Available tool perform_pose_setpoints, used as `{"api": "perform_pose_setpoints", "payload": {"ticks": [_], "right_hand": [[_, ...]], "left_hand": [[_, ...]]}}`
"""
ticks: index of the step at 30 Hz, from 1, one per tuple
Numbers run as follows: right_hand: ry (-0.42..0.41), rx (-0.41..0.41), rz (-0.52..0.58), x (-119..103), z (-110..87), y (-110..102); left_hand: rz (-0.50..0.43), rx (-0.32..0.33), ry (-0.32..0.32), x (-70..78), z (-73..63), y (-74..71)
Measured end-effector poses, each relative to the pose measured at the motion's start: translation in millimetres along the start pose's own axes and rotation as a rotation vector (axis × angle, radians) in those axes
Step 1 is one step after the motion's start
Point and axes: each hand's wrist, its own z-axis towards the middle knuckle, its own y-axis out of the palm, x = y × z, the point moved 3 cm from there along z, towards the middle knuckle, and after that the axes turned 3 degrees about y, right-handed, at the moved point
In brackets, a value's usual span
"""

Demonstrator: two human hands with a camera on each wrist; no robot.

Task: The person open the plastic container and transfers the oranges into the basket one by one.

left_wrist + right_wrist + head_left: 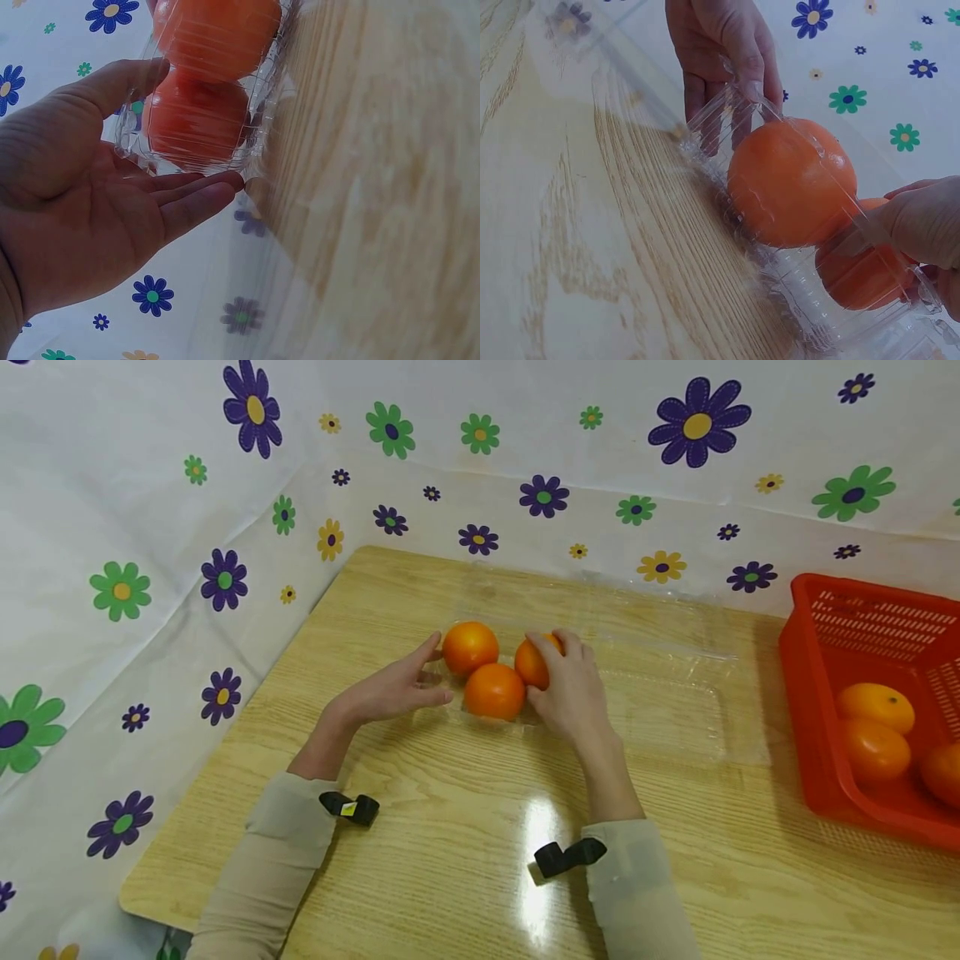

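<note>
Three oranges sit close together in a clear plastic container (802, 274) on the table. One orange (470, 648) is at the back left, another orange (495, 692) at the front. My right hand (573, 685) grips the third orange (862, 274) at the right, thumb on its near side and fingers over the top. At the container's left end, my left hand (397, 685) touches the plastic wall, fingers and thumb spread and nearly straight, as the left wrist view (112, 172) shows. The container's clear walls are hard to make out in the head view.
More clear plastic packaging (667, 710) lies right of the oranges, with raised clear flaps (660, 610) behind. A red basket (813, 693) holding several oranges stands at the table's right. Flowered white cloth (435, 452) hangs behind and left of the wooden table (420, 860).
</note>
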Motion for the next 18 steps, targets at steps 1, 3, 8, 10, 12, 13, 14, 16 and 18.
{"api": "perform_pose_setpoints", "payload": {"ticks": [1,3,8,10,12,13,14,16,18], "right_hand": [[0.001,0.0,0.003,0,-0.1,-1],[0.002,0.001,0.013,0,-0.3,-2],[0.0,0.023,0.041,-1,-0.7,-4],[0.0,0.033,0.053,-2,-1.2,-6],[0.002,0.041,0.073,-3,-1.8,-8],[0.004,0.044,0.083,-4,-2.0,-9],[0.004,0.047,0.093,-4,-2.2,-10],[0.003,0.054,0.113,-6,-2.5,-12],[0.001,0.061,0.133,-7,-2.8,-14]], "left_hand": [[0.001,-0.001,-0.001,0.1,0.4,0.1],[0.001,0.0,-0.005,0.3,0.7,0.3],[0.003,0.004,-0.009,-1.8,0.8,-0.1],[0.004,0.005,-0.007,-2.2,1.0,-0.4],[0.003,0.006,-0.007,-1.7,0.6,-0.5],[0.002,0.005,-0.006,-1.4,0.5,-0.4],[0.001,0.004,-0.004,-1.1,0.3,-0.4],[-0.001,0.003,-0.002,-0.4,0.1,-0.3],[-0.003,0.003,0.0,-0.1,0.0,-0.3]]}}
